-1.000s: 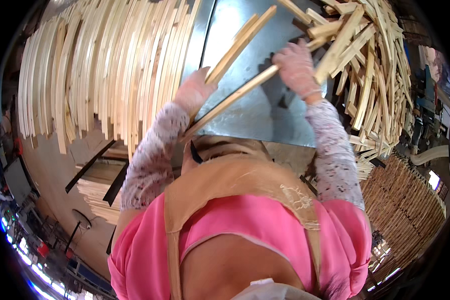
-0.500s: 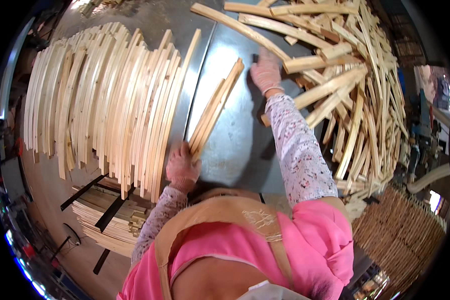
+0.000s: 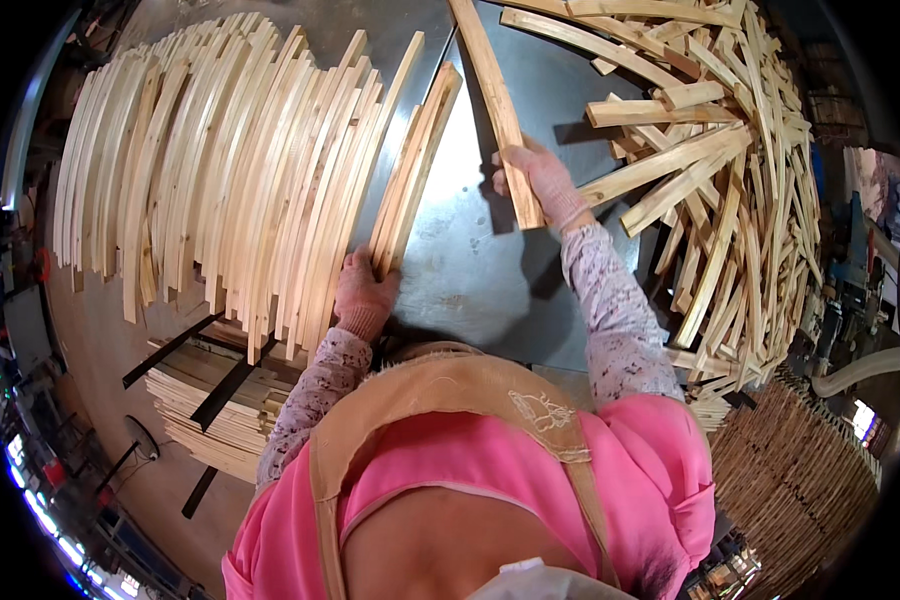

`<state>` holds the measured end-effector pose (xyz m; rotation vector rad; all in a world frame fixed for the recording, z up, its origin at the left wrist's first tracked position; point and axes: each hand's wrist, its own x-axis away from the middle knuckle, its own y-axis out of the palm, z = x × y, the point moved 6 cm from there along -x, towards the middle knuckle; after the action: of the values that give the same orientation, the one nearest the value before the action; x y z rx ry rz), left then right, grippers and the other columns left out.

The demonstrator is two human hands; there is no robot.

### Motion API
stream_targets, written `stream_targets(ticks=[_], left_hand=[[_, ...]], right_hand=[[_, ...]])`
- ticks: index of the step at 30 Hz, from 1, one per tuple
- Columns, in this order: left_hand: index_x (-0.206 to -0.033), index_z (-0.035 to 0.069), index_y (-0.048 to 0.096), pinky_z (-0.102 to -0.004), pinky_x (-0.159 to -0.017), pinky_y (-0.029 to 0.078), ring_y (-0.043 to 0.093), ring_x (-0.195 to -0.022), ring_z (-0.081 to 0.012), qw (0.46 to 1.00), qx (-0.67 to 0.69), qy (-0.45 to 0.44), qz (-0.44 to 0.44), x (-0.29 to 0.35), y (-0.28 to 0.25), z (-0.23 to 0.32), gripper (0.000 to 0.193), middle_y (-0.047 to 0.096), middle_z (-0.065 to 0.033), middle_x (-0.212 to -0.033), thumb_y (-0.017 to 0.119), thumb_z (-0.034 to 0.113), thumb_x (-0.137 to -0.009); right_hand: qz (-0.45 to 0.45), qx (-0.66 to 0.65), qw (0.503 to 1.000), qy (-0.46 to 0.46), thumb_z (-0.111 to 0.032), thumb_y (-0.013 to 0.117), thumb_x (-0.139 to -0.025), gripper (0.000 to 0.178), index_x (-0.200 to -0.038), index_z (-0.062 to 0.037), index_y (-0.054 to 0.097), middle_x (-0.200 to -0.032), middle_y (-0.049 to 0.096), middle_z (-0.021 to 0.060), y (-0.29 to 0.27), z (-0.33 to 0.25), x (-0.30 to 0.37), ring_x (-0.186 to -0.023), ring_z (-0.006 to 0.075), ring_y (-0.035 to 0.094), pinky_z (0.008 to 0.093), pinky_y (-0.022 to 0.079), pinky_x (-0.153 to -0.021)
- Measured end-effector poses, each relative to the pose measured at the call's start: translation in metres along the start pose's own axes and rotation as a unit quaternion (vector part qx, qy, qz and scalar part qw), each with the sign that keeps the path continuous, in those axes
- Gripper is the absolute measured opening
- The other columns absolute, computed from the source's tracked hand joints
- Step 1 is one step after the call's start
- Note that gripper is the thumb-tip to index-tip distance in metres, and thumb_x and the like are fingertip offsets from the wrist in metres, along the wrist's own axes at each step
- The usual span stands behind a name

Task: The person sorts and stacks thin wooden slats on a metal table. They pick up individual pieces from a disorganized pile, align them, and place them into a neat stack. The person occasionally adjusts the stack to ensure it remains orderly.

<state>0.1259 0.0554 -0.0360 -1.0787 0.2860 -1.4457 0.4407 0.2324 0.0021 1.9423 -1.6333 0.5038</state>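
Observation:
My left hand (image 3: 363,295), in a pale pink glove, is closed round the near end of a few wooden strips (image 3: 417,170) held side by side. They point away from me over the metal table (image 3: 455,300), just right of the laid-out row. In my right hand (image 3: 545,180), also gloved, is a single wooden strip (image 3: 498,115), gripped close to its near end and slanting up to the far left. It casts a shadow on the tabletop. Some of the fingers are hidden behind the wood.
On the left, a neat row of wooden strips (image 3: 230,170) lies side by side. A jumbled heap of strips (image 3: 710,170) fills the right. Below the row, boards (image 3: 205,410) are stacked near black bars (image 3: 230,390). A large stack of sticks (image 3: 800,460) stands lower right.
My right hand has taken hold of a strip by the heap and drawn it inward, steeper than before. The strips in my left hand have moved up and left, nearer the row.

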Motion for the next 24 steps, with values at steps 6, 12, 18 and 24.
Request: stream_targets(ticks=[6,12,18,24], left_hand=[[-0.144,-0.004,0.053,-0.0486,-0.109,0.051,0.061,-0.127,-0.0444,0.998,0.026,0.051,-0.038,0.007,-0.019,0.013,0.070,0.062,-0.0276,-0.134,0.079,0.031,-0.089],[-0.154,-0.005,0.049,-0.0421,-0.121,0.046,0.061,-0.134,-0.0384,0.992,0.097,-0.013,-0.084,0.002,-0.052,0.016,0.078,0.060,-0.0282,-0.146,0.077,0.030,-0.091],[-0.158,-0.006,0.043,-0.0370,-0.123,0.044,0.057,-0.141,-0.0369,0.998,0.033,-0.042,-0.011,-0.022,-0.204,0.012,0.083,0.056,-0.0257,-0.154,0.078,0.026,-0.091],[-0.160,-0.007,0.041,-0.0414,-0.126,0.038,0.052,-0.146,-0.0357,0.990,0.025,0.003,0.137,-0.066,-0.359,-0.094,0.087,0.055,-0.0257,-0.158,0.076,0.032,-0.090]], right_hand=[[0.023,-0.149,0.987,-0.049,-0.022,0.055,-0.101,0.055,-0.150,0.0035,0.050,-0.112,0.073,0.0196,0.030,0.024,0.051,-0.068,0.0246,0.070,0.0408,0.061,-0.065],[0.005,-0.018,0.947,-0.320,-0.037,0.057,-0.111,0.038,-0.126,-0.0028,0.065,-0.109,0.070,0.0107,-0.098,-0.180,-0.004,-0.088,0.0195,0.070,0.0349,0.059,-0.075],[0.322,0.492,0.709,-0.390,-0.016,0.056,-0.106,0.019,-0.099,-0.0039,0.067,-0.101,0.064,0.0078,-0.156,-0.256,-0.020,-0.086,0.0207,0.061,0.0350,0.051,-0.076],[0.156,0.244,0.945,-0.151,-0.022,0.070,-0.103,0.049,-0.144,0.0027,0.062,-0.091,0.067,0.0017,0.028,0.052,-0.013,-0.074,0.0083,0.057,0.0255,0.050,-0.068]])
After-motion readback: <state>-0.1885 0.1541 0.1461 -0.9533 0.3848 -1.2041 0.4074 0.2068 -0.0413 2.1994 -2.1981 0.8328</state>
